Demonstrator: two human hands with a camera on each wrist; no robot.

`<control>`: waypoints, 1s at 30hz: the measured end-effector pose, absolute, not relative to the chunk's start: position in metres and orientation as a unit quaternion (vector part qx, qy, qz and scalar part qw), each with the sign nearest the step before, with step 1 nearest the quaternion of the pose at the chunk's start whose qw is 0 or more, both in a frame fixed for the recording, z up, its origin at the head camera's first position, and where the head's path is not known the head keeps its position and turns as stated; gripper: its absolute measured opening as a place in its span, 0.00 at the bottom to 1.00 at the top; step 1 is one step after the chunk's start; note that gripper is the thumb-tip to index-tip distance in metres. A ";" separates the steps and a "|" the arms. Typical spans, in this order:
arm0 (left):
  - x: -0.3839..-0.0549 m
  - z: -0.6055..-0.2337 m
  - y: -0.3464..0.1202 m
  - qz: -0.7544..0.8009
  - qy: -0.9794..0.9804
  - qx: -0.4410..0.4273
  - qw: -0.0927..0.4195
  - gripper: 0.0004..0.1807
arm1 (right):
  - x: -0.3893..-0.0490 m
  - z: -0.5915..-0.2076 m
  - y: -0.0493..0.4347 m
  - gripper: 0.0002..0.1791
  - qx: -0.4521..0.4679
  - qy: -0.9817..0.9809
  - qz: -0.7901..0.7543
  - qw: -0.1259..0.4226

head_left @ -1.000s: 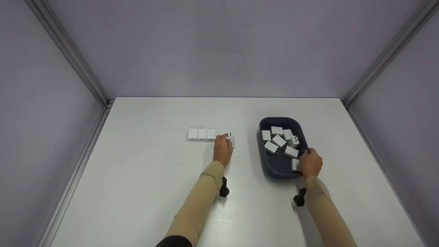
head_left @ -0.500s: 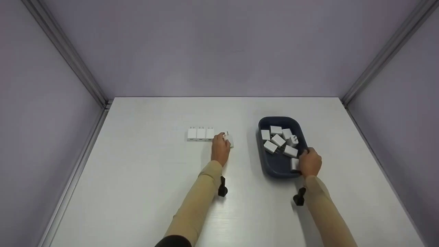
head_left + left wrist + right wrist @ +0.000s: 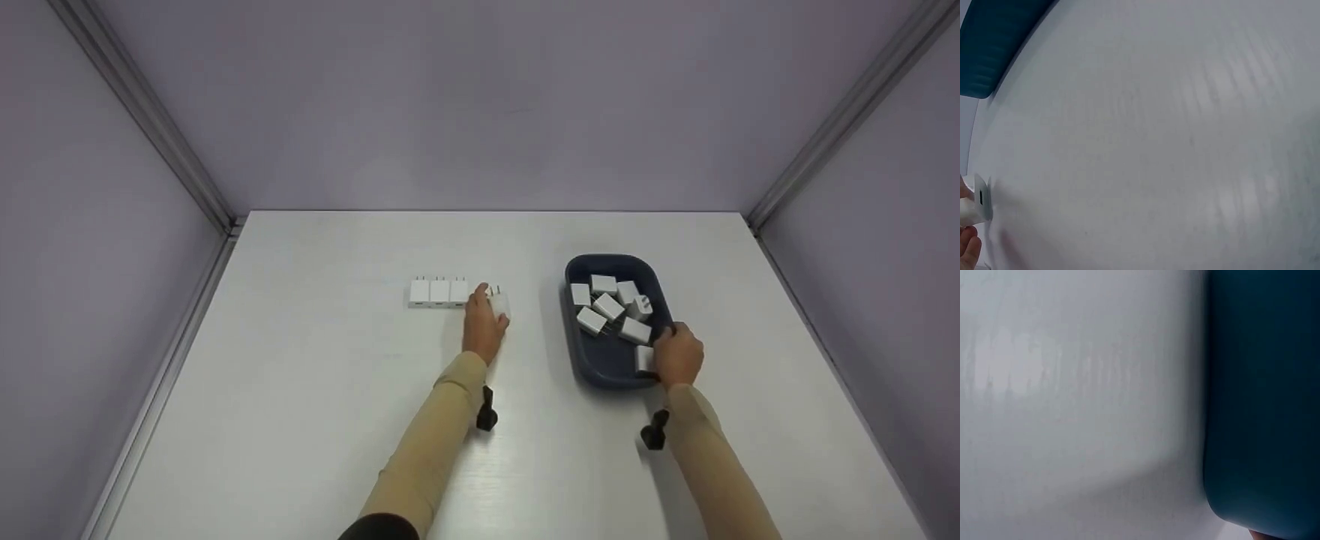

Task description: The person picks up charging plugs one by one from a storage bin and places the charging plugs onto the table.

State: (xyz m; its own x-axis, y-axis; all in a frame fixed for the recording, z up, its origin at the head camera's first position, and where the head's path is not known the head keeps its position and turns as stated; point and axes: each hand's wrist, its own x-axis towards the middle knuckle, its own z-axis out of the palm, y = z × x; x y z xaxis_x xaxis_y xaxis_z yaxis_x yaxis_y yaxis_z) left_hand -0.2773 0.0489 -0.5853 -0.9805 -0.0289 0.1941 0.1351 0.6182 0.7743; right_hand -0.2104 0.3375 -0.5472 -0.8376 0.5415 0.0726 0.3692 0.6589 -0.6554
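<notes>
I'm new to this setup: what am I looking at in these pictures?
There is no machine here: someone works bare-handed. The wide picture comes from a head-worn camera looking forward and down; the two close ones come from a camera on each wrist. On the white table, three white plug adapters sit in a row. The left hand holds another adapter just right of them. The right hand grips the near-right corner of a dark blue tray containing more loose adapters.
</notes>
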 end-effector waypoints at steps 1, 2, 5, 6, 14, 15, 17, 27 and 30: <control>-0.278 -0.585 0.049 -0.439 -0.893 -0.031 0.094 0.33 | -0.211 -0.547 0.338 0.21 -0.252 -0.902 0.326 0.131; -0.278 -0.585 0.049 -0.442 -0.892 -0.031 0.093 0.33 | -0.211 -0.547 0.338 0.21 -0.252 -0.902 0.325 0.130; -0.278 -0.585 0.048 -0.444 -0.891 -0.038 0.090 0.32 | -0.211 -0.548 0.338 0.21 -0.252 -0.903 0.322 0.131; -0.279 -0.585 0.048 -0.445 -0.890 -0.041 0.091 0.31 | -0.211 -0.548 0.338 0.21 -0.252 -0.903 0.321 0.132; -0.278 -0.589 0.046 -0.385 -0.908 -0.088 0.143 0.25 | -0.211 -0.547 0.339 0.21 -0.252 -0.901 0.328 0.131; -0.278 -0.589 0.047 -0.364 -0.913 -0.099 0.156 0.23 | -0.211 -0.546 0.339 0.21 -0.254 -0.900 0.330 0.129; -0.278 -0.591 0.048 -0.315 -0.923 -0.125 0.183 0.19 | -0.211 -0.546 0.339 0.21 -0.258 -0.898 0.332 0.126; -0.276 -0.598 0.054 -0.166 -0.943 -0.155 0.242 0.12 | -0.212 -0.549 0.339 0.21 -0.253 -0.899 0.332 0.131; -0.275 -0.597 0.053 -0.152 -0.952 -0.148 0.223 0.13 | -0.212 -0.547 0.339 0.21 -0.252 -0.898 0.336 0.130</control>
State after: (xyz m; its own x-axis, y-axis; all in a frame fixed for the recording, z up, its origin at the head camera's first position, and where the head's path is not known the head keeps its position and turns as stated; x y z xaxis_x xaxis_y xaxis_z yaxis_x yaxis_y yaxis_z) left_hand -0.2750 0.0534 -0.5969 -0.8570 0.2141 0.4687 0.3492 0.9102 0.2227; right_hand -0.2120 0.3388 -0.5467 -0.8396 0.5395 0.0637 0.3651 0.6472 -0.6692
